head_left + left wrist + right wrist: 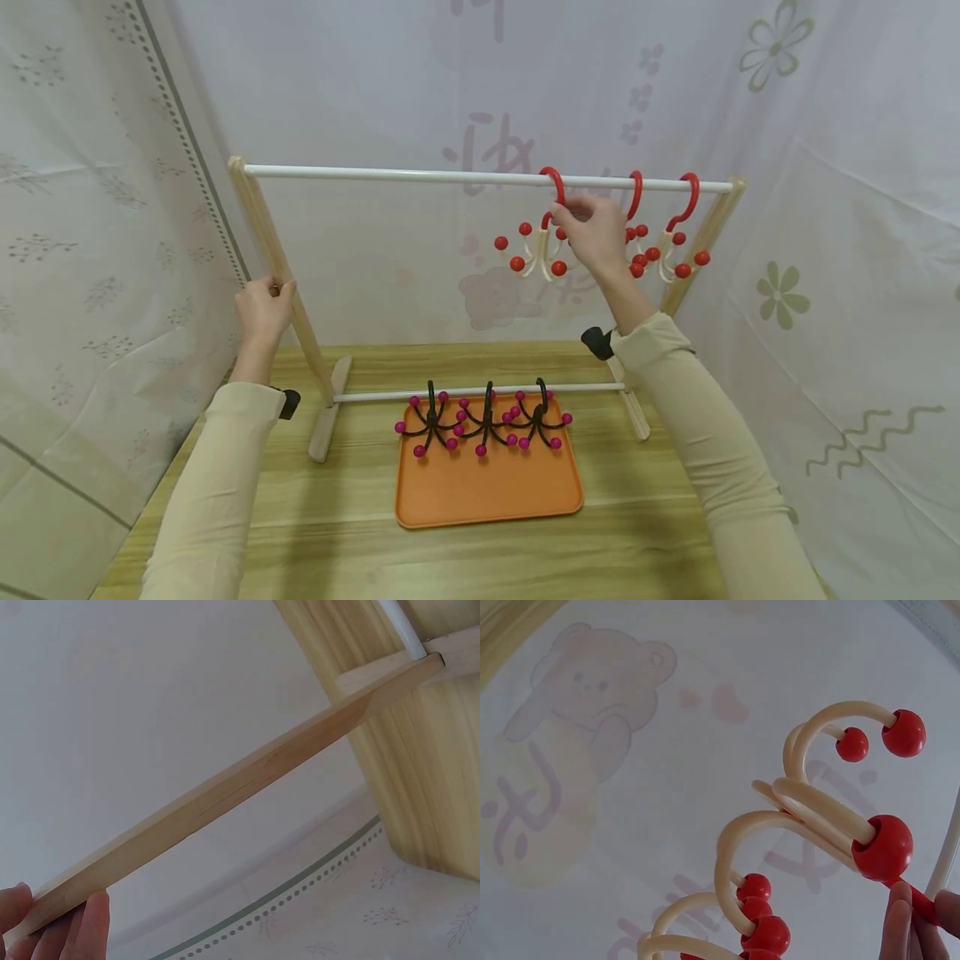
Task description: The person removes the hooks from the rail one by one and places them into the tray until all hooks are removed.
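Note:
My right hand [596,237] pinches the red hook of a cream multi-arm hanger [542,260] tipped with red balls. That hook loops over the white top rail [420,175] of a wooden rack. In the right wrist view, the fingers [900,922] grip the hook below a red ball [885,847]. Two more red-ball hangers hang to the right, one hanger [666,254] near the end post and another partly behind my hand. With thumb and fingers on either side, my left hand [264,308] grips the rack's left post [202,802].
An orange tray [487,496] lies on the wood-grain table [345,517]. On it are several-armed dark hangers [431,421] with magenta balls, three of them, their hooks by the lower white rail [375,396]. Patterned white curtains [825,275] surround the table.

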A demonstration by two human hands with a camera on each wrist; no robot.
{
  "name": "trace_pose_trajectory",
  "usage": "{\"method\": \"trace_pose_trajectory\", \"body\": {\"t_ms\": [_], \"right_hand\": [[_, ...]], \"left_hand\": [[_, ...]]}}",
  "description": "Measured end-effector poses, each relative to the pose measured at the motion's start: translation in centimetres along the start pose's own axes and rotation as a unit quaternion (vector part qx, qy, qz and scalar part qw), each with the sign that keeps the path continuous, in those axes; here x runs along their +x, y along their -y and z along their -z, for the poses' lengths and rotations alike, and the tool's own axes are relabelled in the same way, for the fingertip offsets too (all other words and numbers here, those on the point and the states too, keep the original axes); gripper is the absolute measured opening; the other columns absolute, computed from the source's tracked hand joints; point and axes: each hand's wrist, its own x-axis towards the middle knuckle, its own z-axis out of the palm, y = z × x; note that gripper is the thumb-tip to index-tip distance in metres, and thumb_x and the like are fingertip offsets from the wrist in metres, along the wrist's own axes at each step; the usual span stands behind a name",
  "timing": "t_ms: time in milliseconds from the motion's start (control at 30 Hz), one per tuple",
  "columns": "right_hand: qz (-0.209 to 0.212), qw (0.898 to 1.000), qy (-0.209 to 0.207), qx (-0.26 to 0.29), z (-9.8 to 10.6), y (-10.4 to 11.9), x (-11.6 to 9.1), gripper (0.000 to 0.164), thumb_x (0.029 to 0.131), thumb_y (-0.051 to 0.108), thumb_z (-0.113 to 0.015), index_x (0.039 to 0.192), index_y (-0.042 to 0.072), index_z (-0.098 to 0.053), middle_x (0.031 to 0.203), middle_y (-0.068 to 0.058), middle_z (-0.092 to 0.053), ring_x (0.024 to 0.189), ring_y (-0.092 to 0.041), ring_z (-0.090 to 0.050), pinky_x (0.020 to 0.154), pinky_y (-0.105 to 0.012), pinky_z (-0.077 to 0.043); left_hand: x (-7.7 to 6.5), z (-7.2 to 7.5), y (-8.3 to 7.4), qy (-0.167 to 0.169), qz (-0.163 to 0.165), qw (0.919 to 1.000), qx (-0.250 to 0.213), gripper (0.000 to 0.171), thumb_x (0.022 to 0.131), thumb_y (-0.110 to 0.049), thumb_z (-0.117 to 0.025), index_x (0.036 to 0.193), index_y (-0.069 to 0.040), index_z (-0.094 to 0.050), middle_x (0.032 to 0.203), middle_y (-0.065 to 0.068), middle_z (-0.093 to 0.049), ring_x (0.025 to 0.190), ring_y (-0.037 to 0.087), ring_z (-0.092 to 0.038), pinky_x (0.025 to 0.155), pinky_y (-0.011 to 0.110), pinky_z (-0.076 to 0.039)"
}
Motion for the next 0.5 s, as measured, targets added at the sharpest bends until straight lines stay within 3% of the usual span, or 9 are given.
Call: {"method": "trace_pose_trajectory", "body": {"t_ms": [500], "right_hand": [[0.063, 0.996, -0.043, 0.048, 0.36, 0.73, -0.65, 0.030, 0.082, 0.028, -0.063, 0.101, 0.004, -0.065, 0.087, -0.004, -0.065, 0.077, -0.011, -0.059, 0.069, -0.024, -0.046]], "left_hand": [[0.01, 0.05, -0.03, -0.001, 0.006, 1.0000, -0.004, 0.032, 0.094, -0.021, -0.042, 0.090, 0.008, -0.056, 0.086, 0.024, -0.057, 0.068, 0.027, -0.047, 0.054, 0.033, -0.036]]}}
